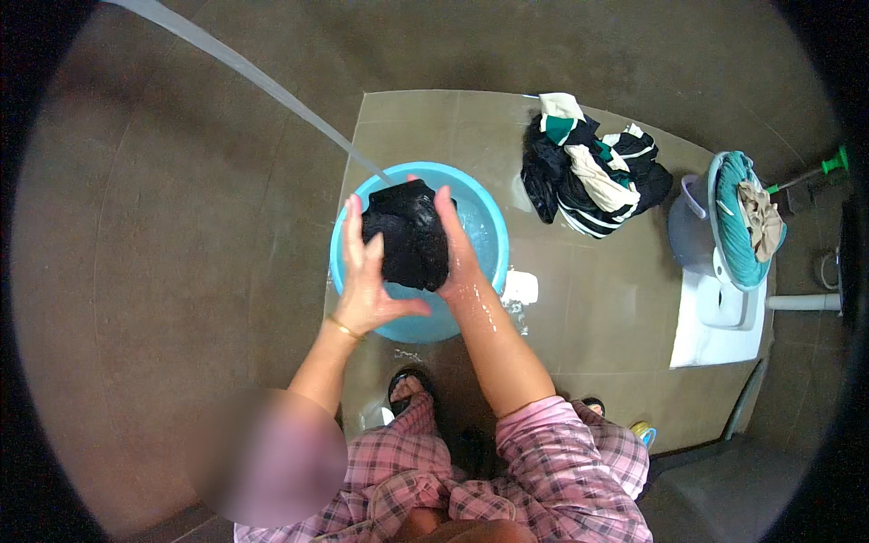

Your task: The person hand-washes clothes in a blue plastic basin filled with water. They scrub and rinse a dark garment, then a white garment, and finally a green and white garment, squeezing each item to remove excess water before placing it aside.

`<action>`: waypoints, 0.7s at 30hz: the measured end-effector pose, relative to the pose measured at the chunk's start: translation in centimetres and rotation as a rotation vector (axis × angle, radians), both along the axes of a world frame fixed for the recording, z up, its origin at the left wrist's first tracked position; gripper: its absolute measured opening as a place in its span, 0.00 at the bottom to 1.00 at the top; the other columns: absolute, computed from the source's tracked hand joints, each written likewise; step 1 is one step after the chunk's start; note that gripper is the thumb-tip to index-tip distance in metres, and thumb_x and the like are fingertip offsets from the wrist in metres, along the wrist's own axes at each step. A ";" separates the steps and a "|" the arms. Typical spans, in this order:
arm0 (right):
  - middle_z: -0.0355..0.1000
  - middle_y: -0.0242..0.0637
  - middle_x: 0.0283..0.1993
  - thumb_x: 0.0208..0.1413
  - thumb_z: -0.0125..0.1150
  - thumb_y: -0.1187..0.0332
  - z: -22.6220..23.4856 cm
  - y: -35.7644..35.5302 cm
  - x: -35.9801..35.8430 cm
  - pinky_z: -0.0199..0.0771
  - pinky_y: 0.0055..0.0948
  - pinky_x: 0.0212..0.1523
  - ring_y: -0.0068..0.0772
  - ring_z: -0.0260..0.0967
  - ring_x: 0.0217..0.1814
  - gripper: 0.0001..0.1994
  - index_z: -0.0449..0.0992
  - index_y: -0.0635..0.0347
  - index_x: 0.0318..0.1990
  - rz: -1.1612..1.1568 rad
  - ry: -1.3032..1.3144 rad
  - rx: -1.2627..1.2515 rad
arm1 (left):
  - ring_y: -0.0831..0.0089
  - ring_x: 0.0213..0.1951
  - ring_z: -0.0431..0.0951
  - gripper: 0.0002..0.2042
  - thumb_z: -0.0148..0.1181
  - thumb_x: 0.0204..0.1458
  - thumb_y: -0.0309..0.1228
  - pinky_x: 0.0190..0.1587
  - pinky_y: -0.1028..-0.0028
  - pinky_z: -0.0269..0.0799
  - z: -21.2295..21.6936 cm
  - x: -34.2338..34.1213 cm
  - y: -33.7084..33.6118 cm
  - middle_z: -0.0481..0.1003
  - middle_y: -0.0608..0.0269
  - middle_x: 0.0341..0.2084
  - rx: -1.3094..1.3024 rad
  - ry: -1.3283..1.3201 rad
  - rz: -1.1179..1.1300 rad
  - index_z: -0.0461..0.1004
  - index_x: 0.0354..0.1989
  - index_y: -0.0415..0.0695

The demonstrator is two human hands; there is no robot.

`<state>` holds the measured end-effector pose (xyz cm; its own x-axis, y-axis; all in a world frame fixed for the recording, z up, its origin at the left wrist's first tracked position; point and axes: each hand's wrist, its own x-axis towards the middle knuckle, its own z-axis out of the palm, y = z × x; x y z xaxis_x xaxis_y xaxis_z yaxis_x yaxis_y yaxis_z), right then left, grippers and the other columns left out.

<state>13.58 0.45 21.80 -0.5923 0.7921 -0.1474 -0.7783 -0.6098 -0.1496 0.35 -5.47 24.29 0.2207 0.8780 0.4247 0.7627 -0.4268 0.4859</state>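
Over a light blue basin (pixel 501 237) a folded, wet black cloth (pixel 407 237) is held between my two hands. My left hand (pixel 364 285) supports its left side, fingers pointing away from me and the thumb stretched out to the right below the cloth. On the other side, my right hand (pixel 457 253) grips the cloth's right edge, and water drops show on that wrist. Some fingers are hidden behind the cloth. Water (pixel 425 321) stands in the basin, and a pale grey hose or water stream (pixel 262 81) runs down from the upper left to its far rim.
A heap of black, white and green clothes (pixel 602 167) lies on the wet tiled floor to the right. Farther right stand a purple bucket (pixel 690 226), a teal tub (pixel 738 226) with a beige cloth (pixel 760 222), and a white squat toilet (pixel 692 330). A brown wall (pixel 181 271) rises at the left.
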 end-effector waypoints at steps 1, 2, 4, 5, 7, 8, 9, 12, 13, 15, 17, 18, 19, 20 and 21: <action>0.71 0.42 0.50 0.60 0.44 0.46 -0.5 0.0 -0.3 0.71 0.37 0.53 0.39 0.72 0.49 0.28 0.66 0.61 0.56 0.149 0.052 0.029 | 0.31 0.65 0.36 0.59 0.78 0.12 0.52 0.64 0.43 0.37 -1.2 0.3 -0.3 0.36 0.32 0.65 0.034 -0.108 -0.039 0.52 0.61 0.51; 0.72 0.41 0.48 0.60 0.45 0.47 -0.7 0.0 -0.8 0.71 0.36 0.51 0.38 0.72 0.47 0.26 0.68 0.60 0.54 0.152 -0.041 -0.056 | 0.30 0.64 0.40 0.56 0.77 0.14 0.52 0.63 0.43 0.41 -1.0 0.7 -0.2 0.39 0.31 0.64 0.078 -0.104 -0.024 0.54 0.60 0.53; 0.72 0.38 0.47 0.61 0.46 0.51 -3.0 -0.4 -2.1 0.71 0.34 0.50 0.36 0.72 0.45 0.22 0.69 0.59 0.52 0.072 -0.119 -0.017 | 0.32 0.64 0.42 0.55 0.74 0.19 0.57 0.63 0.44 0.43 -0.4 1.2 0.6 0.40 0.30 0.64 0.191 -0.028 -0.041 0.51 0.62 0.56; 0.71 0.37 0.48 0.62 0.46 0.54 -5.1 -0.5 -2.6 0.70 0.33 0.50 0.34 0.70 0.47 0.20 0.69 0.58 0.52 -0.015 -0.104 0.098 | 0.33 0.64 0.43 0.55 0.72 0.22 0.60 0.63 0.44 0.44 -0.1 1.6 1.0 0.40 0.30 0.63 0.248 0.006 -0.051 0.50 0.64 0.58; 0.66 0.35 0.54 0.63 0.43 0.57 -5.1 -1.2 -3.2 0.64 0.33 0.56 0.33 0.64 0.55 0.17 0.66 0.57 0.54 -0.094 0.075 0.366 | 0.39 0.59 0.56 0.32 0.75 0.19 0.38 0.60 0.49 0.53 1.5 2.5 1.1 0.58 0.43 0.58 0.231 -0.032 -0.003 0.70 0.40 0.49; 0.64 0.34 0.57 0.64 0.42 0.59 -5.0 -1.5 -3.5 0.61 0.33 0.59 0.32 0.62 0.59 0.17 0.65 0.56 0.55 -0.138 0.165 0.501 | 0.42 0.57 0.59 0.29 0.74 0.19 0.36 0.57 0.52 0.56 2.0 2.9 1.1 0.61 0.46 0.54 0.198 -0.005 0.023 0.71 0.37 0.48; 0.67 0.35 0.52 0.63 0.44 0.58 -5.3 -1.8 -3.7 0.65 0.32 0.55 0.32 0.65 0.53 0.17 0.67 0.57 0.53 -0.076 0.215 0.244 | 0.45 0.54 0.62 0.25 0.72 0.19 0.33 0.55 0.54 0.59 2.3 3.0 1.1 0.64 0.49 0.50 0.165 0.021 0.049 0.71 0.34 0.46; 0.71 0.36 0.42 0.61 0.46 0.57 -7.6 -1.8 -4.6 0.71 0.30 0.47 0.32 0.70 0.42 0.16 0.70 0.59 0.46 0.005 0.325 -0.086 | 0.48 0.46 0.67 0.27 0.70 0.28 0.30 0.49 0.54 0.64 1.3 3.0 1.3 0.66 0.49 0.44 0.238 -0.004 0.087 0.65 0.40 0.45; 0.70 0.36 0.40 0.61 0.44 0.59 -8.4 -1.5 -5.3 0.69 0.29 0.47 0.31 0.69 0.42 0.14 0.70 0.59 0.43 -0.050 0.353 0.089 | 0.49 0.45 0.68 0.26 0.70 0.28 0.30 0.47 0.55 0.64 0.6 2.9 1.4 0.67 0.49 0.43 0.262 -0.048 0.067 0.65 0.39 0.45; 0.68 0.36 0.39 0.61 0.39 0.63 -8.7 -1.0 -6.2 0.67 0.30 0.47 0.34 0.66 0.43 0.11 0.68 0.57 0.38 -0.204 0.258 0.298 | 0.50 0.42 0.69 0.24 0.69 0.29 0.30 0.44 0.56 0.66 -0.5 2.7 1.5 0.67 0.51 0.41 0.309 -0.142 0.036 0.65 0.37 0.44; 0.69 0.37 0.39 0.61 0.39 0.63 -8.9 -1.1 -6.3 0.67 0.32 0.46 0.36 0.66 0.42 0.11 0.68 0.58 0.37 -0.271 0.075 0.356 | 0.56 0.36 0.70 0.19 0.68 0.29 0.28 0.42 0.63 0.67 -1.0 2.7 1.4 0.69 0.52 0.35 0.269 -0.212 0.061 0.66 0.31 0.42; 0.69 0.38 0.39 0.60 0.41 0.62 -8.9 -1.5 -6.2 0.68 0.32 0.45 0.36 0.68 0.42 0.12 0.69 0.59 0.38 -0.261 -0.059 0.308 | 0.57 0.35 0.70 0.18 0.68 0.30 0.27 0.41 0.65 0.67 -1.2 2.6 1.2 0.69 0.53 0.34 0.225 -0.236 0.070 0.66 0.29 0.41; 0.70 0.38 0.39 0.60 0.43 0.61 -9.0 -2.0 -6.0 0.68 0.33 0.44 0.36 0.69 0.41 0.13 0.69 0.60 0.39 -0.252 -0.193 0.259 | 0.58 0.34 0.70 0.16 0.67 0.30 0.27 0.41 0.67 0.67 -1.5 2.6 1.1 0.69 0.53 0.32 0.181 -0.261 0.077 0.66 0.27 0.41; 0.71 0.39 0.40 0.59 0.45 0.59 -8.5 -2.5 -5.8 0.69 0.33 0.43 0.37 0.70 0.40 0.14 0.70 0.61 0.40 -0.239 -0.322 0.212 | 0.58 0.34 0.70 0.16 0.67 0.29 0.27 0.40 0.67 0.67 -1.7 2.3 1.1 0.69 0.53 0.31 0.118 -0.292 0.077 0.66 0.27 0.40; 0.72 0.39 0.40 0.59 0.47 0.58 -8.1 -2.9 -5.6 0.70 0.34 0.42 0.37 0.71 0.40 0.16 0.71 0.62 0.41 -0.226 -0.451 0.164 | 0.57 0.33 0.70 0.16 0.67 0.28 0.26 0.39 0.67 0.67 -2.0 1.8 1.0 0.68 0.53 0.30 0.056 -0.322 0.075 0.67 0.27 0.40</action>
<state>7.99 -2.46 13.75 -0.3109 0.9266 -0.2117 -0.7241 -0.3752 -0.5787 2.11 -4.45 22.31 0.0027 0.8602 0.5100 0.6041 -0.4078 0.6846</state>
